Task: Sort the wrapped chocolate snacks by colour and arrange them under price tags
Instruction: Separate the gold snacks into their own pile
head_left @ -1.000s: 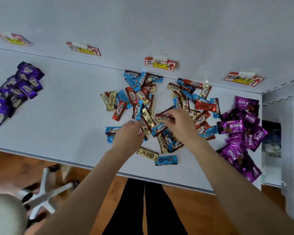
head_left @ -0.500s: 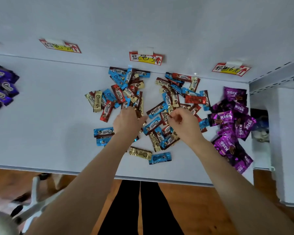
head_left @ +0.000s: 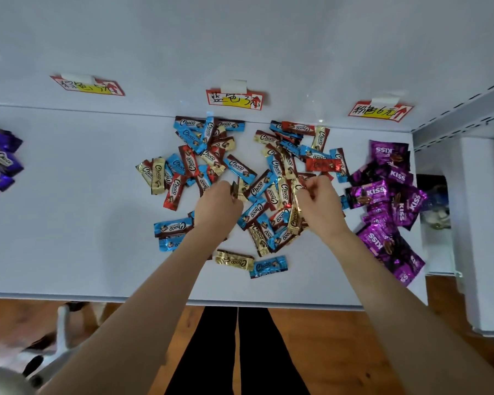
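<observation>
1. The left hand (head_left: 220,205) is over the near side of the mixed pile (head_left: 240,169) of blue, red and gold snacks. Its fingers are curled and pinch a dark-edged snack (head_left: 235,191), seen edge on, so its colour is hard to tell
2. The right hand (head_left: 321,203) is over the right half of the same pile, fingers curled inward round gold snacks (head_left: 296,195); how many I cannot tell
3. The mixed pile lies in the middle of the white table (head_left: 69,223). It spreads from below the middle price tag (head_left: 236,98) toward the right price tag (head_left: 381,111), and its far edge reaches the back wall
4. The pink-purple snacks (head_left: 388,192) are heaped at the right end of the table, below the right price tag and just beside the mixed pile
5. The violet snacks (head_left: 0,161) sit at the left edge of the view, well apart from the rest and partly cut off
6. The left price tag (head_left: 89,85) is taped to the wall, left of the middle one
7. Two blue snacks (head_left: 173,226) lie side by side, just left of the left forearm
8. A single gold snack (head_left: 234,259) and a lone blue snack (head_left: 268,266) lie end to end near the front edge, between the forearms
9. Past the front edge are black trousers (head_left: 237,352), a wooden floor (head_left: 340,352) and a chair base (head_left: 54,337)
</observation>
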